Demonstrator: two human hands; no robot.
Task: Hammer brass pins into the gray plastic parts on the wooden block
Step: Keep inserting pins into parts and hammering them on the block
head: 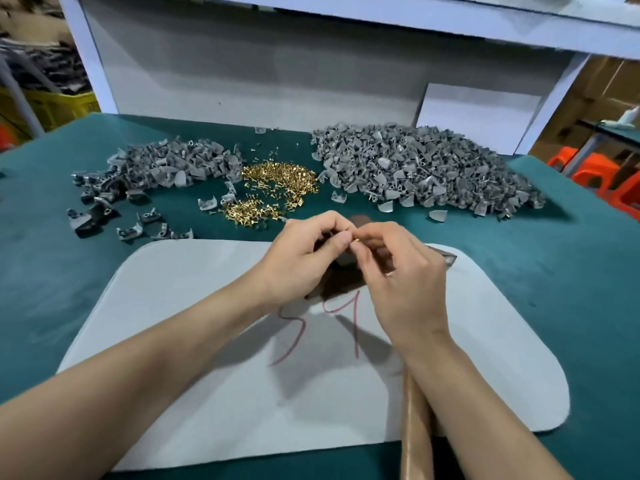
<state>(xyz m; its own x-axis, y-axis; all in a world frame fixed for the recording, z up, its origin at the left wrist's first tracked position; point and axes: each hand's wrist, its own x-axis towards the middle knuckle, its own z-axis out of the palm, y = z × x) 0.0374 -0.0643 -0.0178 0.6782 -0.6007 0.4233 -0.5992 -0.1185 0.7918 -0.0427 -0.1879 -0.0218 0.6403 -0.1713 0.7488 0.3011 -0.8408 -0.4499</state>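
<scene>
Teal cloth covers the workbench [554, 306] I watch from afar, with a pale grey rounded mat [190, 271] bearing red scrawl laid at lower centre. At mid-frame the left hand [304, 261] curls its fingers round a dark brown wooden block [343, 284]. Above it the right hand [405, 285] pinches a small brass pin [356, 240] between thumb and forefinger, and a wooden-handled hammer [415, 427] runs beneath that wrist. At upper centre loose brass pins [277, 181] glitter between two heaps of gray plastic parts [426, 168]. Behind the bench rises white shelving [91, 64]. Orange plastic stools [595, 171] stand at right and a yellow crate [52, 105] at upper left.
</scene>
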